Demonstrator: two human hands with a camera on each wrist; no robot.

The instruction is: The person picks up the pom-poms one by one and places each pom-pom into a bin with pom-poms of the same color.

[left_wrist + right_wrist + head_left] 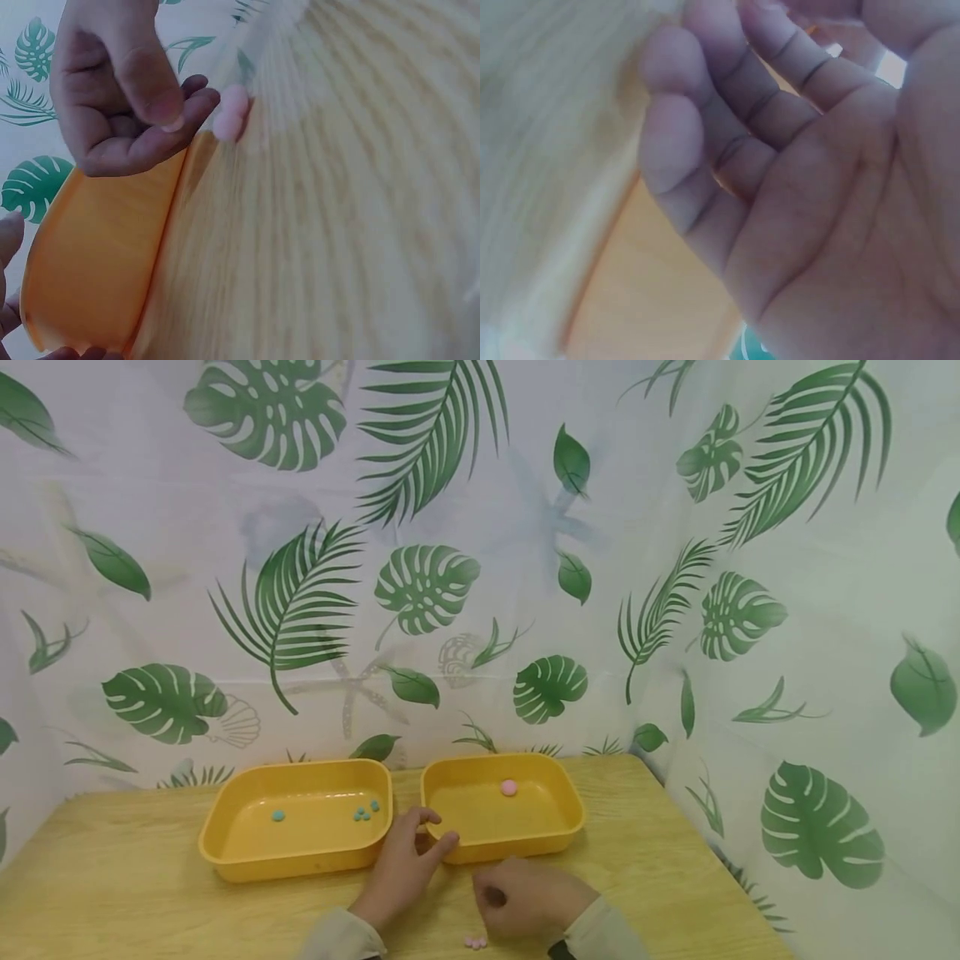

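Observation:
In the head view my left hand [405,864] grips the near left corner of the right yellow tray [517,845], its fingers curled at the rim. In that tray lies one round pink piece [508,787]. My right hand [528,895] is just in front of the tray, low over the table. Its thumb and forefinger are bent toward each other; I cannot tell whether something is between their tips. Small pink round pieces [476,942] lie on the table near it. In the left wrist view, pink pieces [231,112] are right by the right hand's fingertips.
A second yellow tray [300,865] stands to the left, holding one larger teal piece [278,816] and several small teal pieces [362,815]. Behind the wooden table [135,893] hangs a leaf-patterned white cloth [480,710], which also covers the right side.

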